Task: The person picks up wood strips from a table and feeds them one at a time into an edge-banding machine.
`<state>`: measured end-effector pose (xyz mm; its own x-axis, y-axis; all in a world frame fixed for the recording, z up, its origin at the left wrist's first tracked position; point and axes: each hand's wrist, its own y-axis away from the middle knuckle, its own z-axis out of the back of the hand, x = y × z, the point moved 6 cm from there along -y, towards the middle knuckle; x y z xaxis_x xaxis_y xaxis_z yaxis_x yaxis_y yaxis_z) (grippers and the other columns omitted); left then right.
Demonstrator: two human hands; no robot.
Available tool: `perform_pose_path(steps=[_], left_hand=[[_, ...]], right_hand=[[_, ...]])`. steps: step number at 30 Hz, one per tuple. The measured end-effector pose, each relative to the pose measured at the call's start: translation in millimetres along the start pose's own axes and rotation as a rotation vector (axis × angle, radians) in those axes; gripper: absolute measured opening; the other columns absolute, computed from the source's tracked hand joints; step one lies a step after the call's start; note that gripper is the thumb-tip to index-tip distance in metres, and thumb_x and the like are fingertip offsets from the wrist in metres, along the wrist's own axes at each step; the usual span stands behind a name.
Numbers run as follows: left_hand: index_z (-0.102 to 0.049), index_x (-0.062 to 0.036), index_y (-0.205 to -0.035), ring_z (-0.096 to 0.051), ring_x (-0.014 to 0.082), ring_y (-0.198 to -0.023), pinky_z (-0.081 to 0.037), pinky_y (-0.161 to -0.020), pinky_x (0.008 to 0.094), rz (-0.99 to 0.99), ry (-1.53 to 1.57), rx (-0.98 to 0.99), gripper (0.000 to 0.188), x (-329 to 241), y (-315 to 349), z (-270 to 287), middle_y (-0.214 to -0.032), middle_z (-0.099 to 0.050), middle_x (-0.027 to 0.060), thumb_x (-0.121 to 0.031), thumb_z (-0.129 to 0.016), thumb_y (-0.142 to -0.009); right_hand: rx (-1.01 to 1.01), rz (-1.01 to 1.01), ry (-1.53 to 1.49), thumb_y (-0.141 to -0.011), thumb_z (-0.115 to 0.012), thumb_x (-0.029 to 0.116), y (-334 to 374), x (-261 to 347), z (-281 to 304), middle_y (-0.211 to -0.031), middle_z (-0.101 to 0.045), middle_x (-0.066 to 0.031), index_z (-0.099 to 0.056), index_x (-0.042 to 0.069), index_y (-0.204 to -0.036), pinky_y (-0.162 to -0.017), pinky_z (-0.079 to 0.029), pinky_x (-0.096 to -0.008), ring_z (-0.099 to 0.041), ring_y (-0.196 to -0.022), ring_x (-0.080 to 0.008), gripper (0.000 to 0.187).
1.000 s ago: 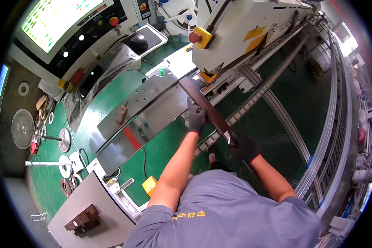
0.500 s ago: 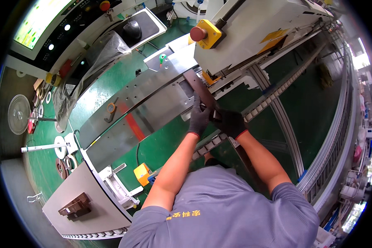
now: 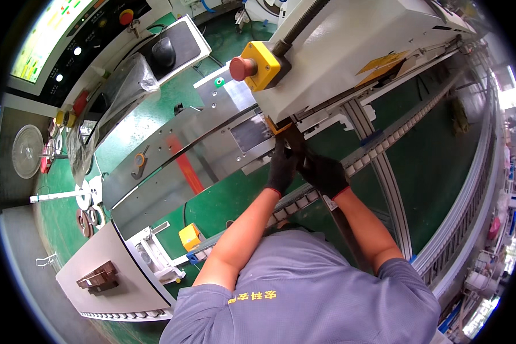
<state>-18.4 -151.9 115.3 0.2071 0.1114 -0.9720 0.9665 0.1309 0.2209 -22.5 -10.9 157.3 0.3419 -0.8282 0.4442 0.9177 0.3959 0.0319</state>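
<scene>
Both my hands wear dark gloves with red cuffs. My left hand [image 3: 282,167] is closed on a narrow brown board [image 3: 294,139], fingers along its left side. Closed around the near end of the same board is my right hand [image 3: 325,173], whose glove hides much of it. The board's far end meets an orange guide [image 3: 278,126] under the white machine housing [image 3: 321,63]. Whether it touches the guide I cannot tell. Left of the board lies the grey metal machine table [image 3: 212,150], with a dark square plate [image 3: 250,135] set in it.
A yellow box with a red stop button [image 3: 243,68] juts out above the machine table. A roller rail [image 3: 295,200] runs between my body and the machine. Several brown pieces [image 3: 99,276] lie on a side table [image 3: 137,284] at lower left. A yellow box [image 3: 190,236] stands near my left elbow.
The brown board has shifted from across the metal table to the orange guide at its right, with both hands still on it. The whole view has turned slightly.
</scene>
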Motion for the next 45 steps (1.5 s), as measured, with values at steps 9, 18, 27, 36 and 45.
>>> perform_pose_path(steps=[9, 18, 27, 36, 45], left_hand=[[-0.02, -0.0205, -0.159, -0.061, 0.0148, -0.084, -0.052, -0.067, 0.0295, -0.146, 0.256, 0.062, 0.081, 22.9, -53.0, -74.5, -0.099, -0.065, 0.0099, -0.007, -0.061, -0.09], [-0.063, -0.0064, -0.126, -0.068, 0.032, -0.098, -0.056, -0.084, 0.0382, -0.63, -1.419, 0.754, 0.041, -8.7, -39.6, -58.8, -0.118, -0.068, 0.0161, -0.014, -0.068, -0.085], [-0.044, 0.0008, -0.142, -0.04, 0.0421, -0.137, -0.034, -0.115, 0.0479, -0.69, -1.424, 0.221, 0.086, -80.8, -96.4, 229.9, -0.143, -0.047, 0.0248, -0.038, -0.077, -0.074], [-0.052, 0.001, -0.128, -0.047, 0.042, -0.127, -0.039, -0.109, 0.0467, -0.82, -1.313, 0.391, 0.076, -104.8, -156.2, 111.7, -0.132, -0.052, 0.0244, -0.031, -0.079, -0.065], [-0.072, -0.0086, -0.1, -0.068, 0.0351, -0.091, -0.053, -0.08, 0.0454, -0.609, -1.507, 0.46, 0.045, -110.5, -166.4, 81.6, -0.096, -0.071, 0.0159, -0.045, -0.073, -0.073]], right_hand=[[-0.097, -0.013, 0.079, -0.086, -0.069, 0.042, -17.3, -53.8, 38.5, -0.071, -0.066, -0.015, -0.059, 0.015, -0.132, -0.058, -0.055, -0.0444, -0.067, -0.066, -0.0371, 0.055], [-0.388, -0.186, 0.15, -0.091, -0.066, 0.031, 30.4, -117.9, 112.4, -0.126, -0.058, -0.0181, -0.047, 0.016, -0.145, -0.084, -0.054, -0.0447, -0.062, -0.107, -0.036, 0.059], [-0.471, -0.552, 0.008, -0.098, -0.057, 0.022, 292.1, -115.0, -35.7, -0.116, -0.065, -0.0213, -0.057, 0.007, -0.133, -0.09, -0.051, -0.0439, -0.062, -0.109, -0.0371, 0.038], [-0.171, -1.069, -0.232, -0.098, -0.051, 0.024, 427.6, 0.8, -158.8, -0.128, -0.057, -0.0274, -0.059, 0.001, -0.125, -0.099, -0.045, -0.0488, -0.055, -0.117, -0.0453, 0.036], [-0.112, -1.327, -0.409, -0.086, -0.064, 0.03, 474.7, 12.7, -233.7, -0.127, -0.059, -0.0286, -0.054, 0.0, -0.132, -0.098, -0.048, -0.0475, -0.056, -0.119, -0.0433, 0.057]])
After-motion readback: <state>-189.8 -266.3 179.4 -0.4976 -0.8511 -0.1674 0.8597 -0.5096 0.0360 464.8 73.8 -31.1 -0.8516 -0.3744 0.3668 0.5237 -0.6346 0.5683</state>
